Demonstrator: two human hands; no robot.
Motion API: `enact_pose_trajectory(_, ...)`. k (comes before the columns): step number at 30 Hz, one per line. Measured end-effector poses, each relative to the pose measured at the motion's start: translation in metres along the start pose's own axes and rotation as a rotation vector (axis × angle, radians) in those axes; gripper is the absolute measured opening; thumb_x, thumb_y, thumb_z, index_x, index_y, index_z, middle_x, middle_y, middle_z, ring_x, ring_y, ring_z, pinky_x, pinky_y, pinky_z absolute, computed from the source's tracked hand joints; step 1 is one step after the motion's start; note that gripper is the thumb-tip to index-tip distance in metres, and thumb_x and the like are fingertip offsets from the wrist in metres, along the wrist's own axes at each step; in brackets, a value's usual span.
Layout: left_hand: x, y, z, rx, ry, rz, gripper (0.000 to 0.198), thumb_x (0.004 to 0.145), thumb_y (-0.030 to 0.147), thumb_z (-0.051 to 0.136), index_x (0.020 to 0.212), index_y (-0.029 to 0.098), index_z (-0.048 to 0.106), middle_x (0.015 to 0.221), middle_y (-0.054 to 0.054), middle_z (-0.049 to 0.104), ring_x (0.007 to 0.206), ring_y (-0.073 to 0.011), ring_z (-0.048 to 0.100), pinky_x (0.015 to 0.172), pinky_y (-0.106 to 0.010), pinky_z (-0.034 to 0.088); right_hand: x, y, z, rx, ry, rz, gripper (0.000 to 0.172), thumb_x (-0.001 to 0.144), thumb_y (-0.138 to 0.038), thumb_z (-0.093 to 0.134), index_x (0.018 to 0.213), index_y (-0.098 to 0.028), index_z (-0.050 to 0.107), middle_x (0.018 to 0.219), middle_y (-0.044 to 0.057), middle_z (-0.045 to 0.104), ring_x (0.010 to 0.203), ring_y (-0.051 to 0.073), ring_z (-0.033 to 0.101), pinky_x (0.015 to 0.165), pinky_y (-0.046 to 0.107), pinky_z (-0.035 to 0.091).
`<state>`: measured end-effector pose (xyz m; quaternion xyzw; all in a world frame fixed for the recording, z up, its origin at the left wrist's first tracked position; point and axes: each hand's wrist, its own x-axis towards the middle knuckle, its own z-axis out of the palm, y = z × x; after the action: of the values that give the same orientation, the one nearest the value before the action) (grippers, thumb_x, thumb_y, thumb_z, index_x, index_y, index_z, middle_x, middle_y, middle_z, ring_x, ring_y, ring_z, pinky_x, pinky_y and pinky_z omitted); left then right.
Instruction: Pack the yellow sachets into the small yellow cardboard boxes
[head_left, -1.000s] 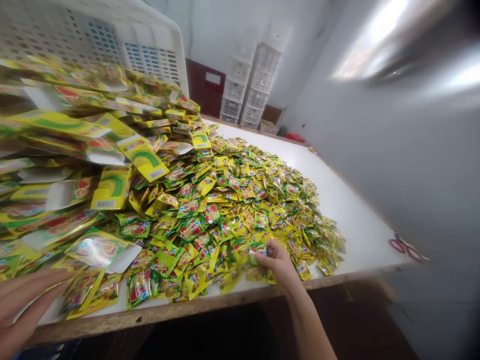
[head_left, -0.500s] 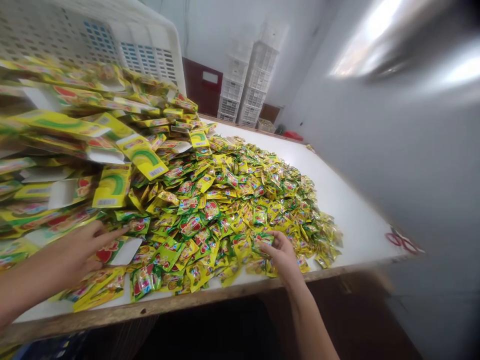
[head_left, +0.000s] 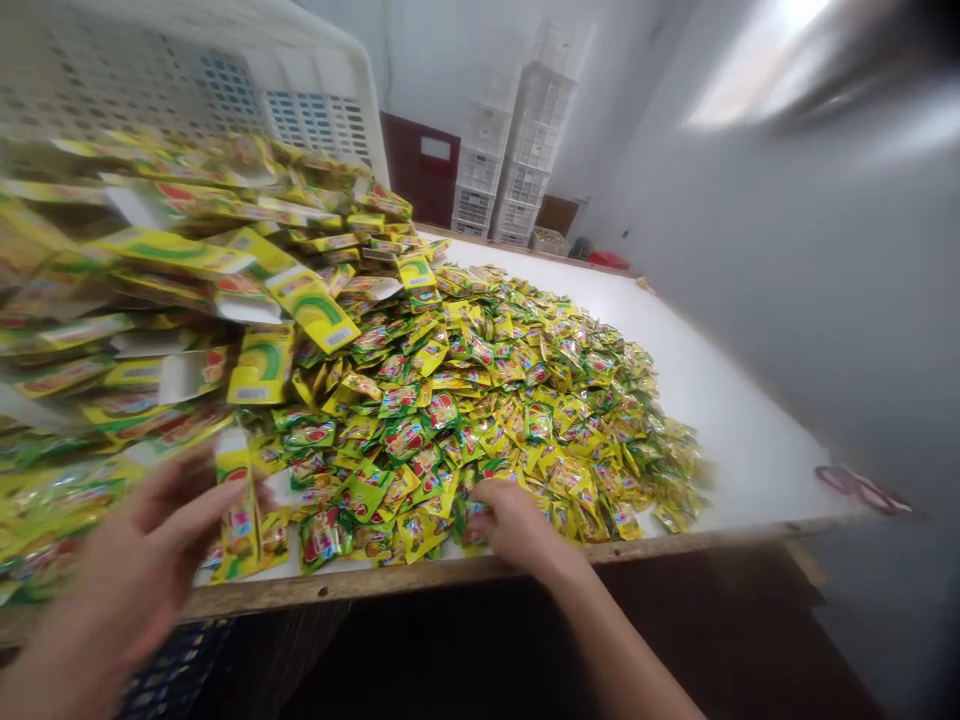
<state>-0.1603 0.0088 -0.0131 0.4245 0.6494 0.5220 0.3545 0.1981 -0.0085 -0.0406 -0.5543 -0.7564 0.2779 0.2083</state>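
Plenty seems left: sachets [head_left: 517, 400] piled loose, cartons [head_left: 191, 375] open at left.
Your left hand [head_left: 161, 540] grips a yellow carton [head_left: 240, 525]; your right hand [head_left: 517, 522] pinches a green sachet [head_left: 466, 512].

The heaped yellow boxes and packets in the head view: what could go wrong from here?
The yellow boxes lie in a steep heap before the white crate, so some might slide down onto the packets.

Several packets lie close to the front edge of the table; the right hand, at a green packet there, could nudge some off.

The left hand has a slim yellow box close to other boxes and might knock them loose.
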Motion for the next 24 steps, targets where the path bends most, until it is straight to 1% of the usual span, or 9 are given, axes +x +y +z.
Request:
enact_pose_trajectory(2,-0.033,0.005,0.02,-0.276,-0.184,-0.292,0.05,0.074,0.046,0.069,0.117,0.023,0.061,0.093,-0.004,0.073,0.083,-0.0269,0.069,0.068,-0.037,0.057,0.001,0.002,0.005,-0.044,0.032,0.037,0.017,0.074,-0.009,0.065,0.087,-0.02,0.066,0.082,0.003,0.066,0.077,0.02,0.059,0.068,0.027,0.039)
enact_pose_trajectory(4,-0.055,0.006,0.039,-0.329,-0.259,-0.383,0.056,0.071,0.043,0.075,0.122,0.025,0.059,0.108,-0.005,0.072,0.096,-0.0292,0.068,0.07,-0.034,0.058,-0.002,0.006,0.008,-0.086,0.05,0.07,0.015,0.075,-0.01,0.065,0.086,-0.02,0.064,0.078,0.003,0.064,0.073,0.02,0.057,0.066,0.027,0.037)
enact_pose_trajectory(8,-0.067,0.002,0.064,-0.201,-0.26,-0.194,0.067,0.065,0.04,0.082,0.126,0.03,0.056,0.131,-0.002,0.063,0.122,-0.0282,0.057,0.092,-0.033,0.054,-0.011,0.007,0.015,-0.164,0.118,0.144,0.013,0.075,-0.016,0.07,0.085,-0.02,0.063,0.092,0.008,0.062,0.086,0.024,0.056,0.072,0.03,0.039)
enact_pose_trajectory(12,-0.065,0.001,0.078,-0.157,-0.208,-0.055,0.067,0.069,0.042,0.079,0.13,0.028,0.054,0.129,-0.004,0.064,0.116,-0.0283,0.06,0.098,-0.038,0.05,-0.019,-0.003,0.029,-0.186,0.198,0.258,0.021,0.075,-0.015,0.07,0.094,-0.021,0.064,0.096,0.009,0.056,0.084,0.025,0.056,0.07,0.032,0.041)
enact_pose_trajectory(17,-0.063,0.0,0.092,0.0,-0.121,0.063,0.075,0.075,0.044,0.074,0.141,0.031,0.041,0.131,-0.006,0.061,0.111,-0.0272,0.063,0.097,-0.041,0.05,-0.022,-0.011,0.039,0.139,0.268,0.172,0.023,0.066,-0.007,0.072,0.082,-0.022,0.064,0.093,0.003,0.055,0.081,0.019,0.055,0.07,0.028,0.043)
enact_pose_trajectory(19,-0.062,0.003,0.092,0.198,-0.025,0.171,0.082,0.073,0.046,0.075,0.144,0.028,0.038,0.131,-0.011,0.059,0.115,-0.0326,0.059,0.099,-0.048,0.046,-0.02,-0.008,0.037,0.295,0.339,0.162,0.022,0.06,-0.006,0.074,0.073,-0.021,0.065,0.091,0.002,0.055,0.082,0.019,0.054,0.072,0.028,0.044)
enact_pose_trajectory(21,-0.066,0.008,0.091,0.416,0.126,0.338,0.087,0.072,0.045,0.076,0.146,0.022,0.038,0.135,-0.017,0.053,0.126,-0.0393,0.048,0.107,-0.055,0.036,-0.017,-0.003,0.03,0.515,0.394,0.23,0.02,0.057,-0.011,0.078,0.067,-0.021,0.064,0.082,0.001,0.056,0.077,0.019,0.054,0.068,0.029,0.045)
enact_pose_trajectory(23,-0.075,0.012,0.094,0.506,0.189,0.53,0.071,0.076,0.039,0.073,0.14,0.019,0.048,0.134,-0.018,0.052,0.128,-0.0389,0.045,0.111,-0.053,0.03,-0.017,0.006,0.02,0.714,0.422,0.313,0.021,0.061,-0.023,0.081,0.07,-0.02,0.062,0.072,0.0,0.056,0.069,0.018,0.055,0.062,0.029,0.046)
enact_pose_trajectory(24,-0.082,0.014,0.099,0.504,0.113,0.612,0.054,0.081,0.035,0.068,0.132,0.021,0.056,0.129,-0.016,0.057,0.124,-0.0356,0.05,0.11,-0.048,0.033,-0.018,0.01,0.014,0.781,0.432,0.339,0.024,0.064,-0.03,0.08,0.074,-0.02,0.061,0.07,-0.001,0.057,0.066,0.018,0.055,0.061,0.028,0.046)
